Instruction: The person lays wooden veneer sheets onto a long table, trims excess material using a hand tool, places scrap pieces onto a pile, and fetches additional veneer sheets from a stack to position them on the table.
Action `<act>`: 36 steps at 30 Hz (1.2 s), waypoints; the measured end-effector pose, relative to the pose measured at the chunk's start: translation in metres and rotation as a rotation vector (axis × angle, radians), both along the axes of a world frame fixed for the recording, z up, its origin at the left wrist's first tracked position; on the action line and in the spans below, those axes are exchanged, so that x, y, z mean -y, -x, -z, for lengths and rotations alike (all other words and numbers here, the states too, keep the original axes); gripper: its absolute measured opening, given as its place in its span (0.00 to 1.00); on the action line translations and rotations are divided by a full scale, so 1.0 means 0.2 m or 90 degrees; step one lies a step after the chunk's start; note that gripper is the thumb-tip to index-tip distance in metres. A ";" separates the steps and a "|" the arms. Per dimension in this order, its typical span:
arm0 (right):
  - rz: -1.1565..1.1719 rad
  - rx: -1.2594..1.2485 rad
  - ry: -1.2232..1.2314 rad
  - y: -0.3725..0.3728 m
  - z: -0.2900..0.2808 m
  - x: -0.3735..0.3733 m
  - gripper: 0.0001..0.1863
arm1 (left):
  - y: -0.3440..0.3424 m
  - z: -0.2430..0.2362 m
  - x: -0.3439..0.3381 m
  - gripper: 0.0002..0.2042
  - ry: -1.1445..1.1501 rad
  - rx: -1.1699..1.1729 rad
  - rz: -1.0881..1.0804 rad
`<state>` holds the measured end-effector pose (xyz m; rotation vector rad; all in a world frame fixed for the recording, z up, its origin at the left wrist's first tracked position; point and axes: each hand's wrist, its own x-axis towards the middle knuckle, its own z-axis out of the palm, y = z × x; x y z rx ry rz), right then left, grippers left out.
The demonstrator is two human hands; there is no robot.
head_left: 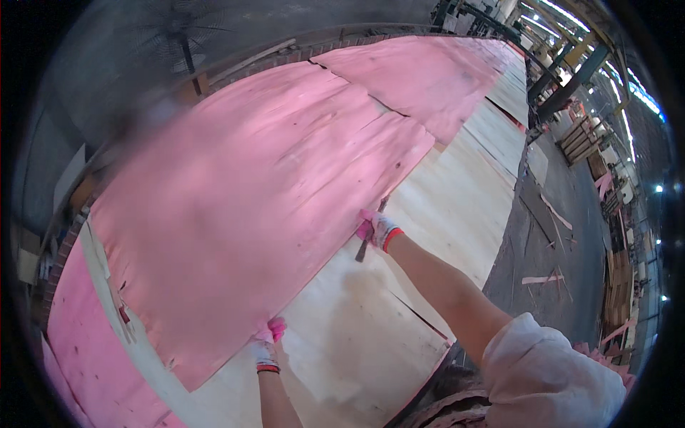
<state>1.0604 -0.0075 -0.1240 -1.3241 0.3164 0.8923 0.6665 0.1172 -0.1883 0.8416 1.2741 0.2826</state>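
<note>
A large pink wood veneer sheet (285, 185) lies over pale veneer sheets (457, 192). Both my hands wear white knitted gloves stained pink, with red cuffs. My left hand (268, 338) is closed at the near edge of the pink sheet, its fingertips pinching that edge. Farther along the same edge, my right hand (376, 227) is closed around a dark, narrow, flat tool (362, 252), whose ends stick out on both sides of the fist. Its fingers also touch the sheet's edge. What kind of tool it is cannot be made out.
Another pink sheet (421, 78) lies beyond, with a ragged seam between. A split (421, 317) runs through the pale layer near me. Veneer scraps (542, 279) litter the floor at right, near stacked wood (619, 285). A stand fan (187, 53) rises behind the far left side.
</note>
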 end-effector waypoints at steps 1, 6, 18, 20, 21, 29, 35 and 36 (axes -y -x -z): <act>0.025 0.014 0.020 0.02 0.02 0.00 0.09 | 0.00 -0.04 0.01 0.30 -0.001 0.032 -0.006; 0.048 0.027 0.009 0.12 -0.08 -0.01 0.14 | 0.01 -0.15 0.02 0.29 -0.006 0.063 -0.010; -0.128 -0.114 -0.018 0.51 -0.07 0.54 0.18 | 0.15 0.19 -0.03 0.28 -0.124 0.031 -0.006; -0.063 -0.140 -0.063 0.56 -0.01 0.73 0.18 | 0.10 0.10 -0.01 0.27 -0.061 0.105 -0.030; 0.017 -0.142 -0.063 0.58 0.03 0.82 0.18 | 0.06 0.01 0.00 0.27 -0.061 0.106 -0.034; 0.035 -0.151 -0.074 0.54 0.14 0.97 0.18 | -0.02 -0.04 0.00 0.31 -0.013 0.086 -0.025; 0.014 -0.233 -0.178 0.57 0.15 0.92 0.17 | 0.05 -0.09 0.06 0.37 0.024 0.365 -0.230; -0.015 -0.248 -0.171 0.51 0.14 0.97 0.17 | -0.04 -0.17 0.11 0.36 0.075 0.427 -0.255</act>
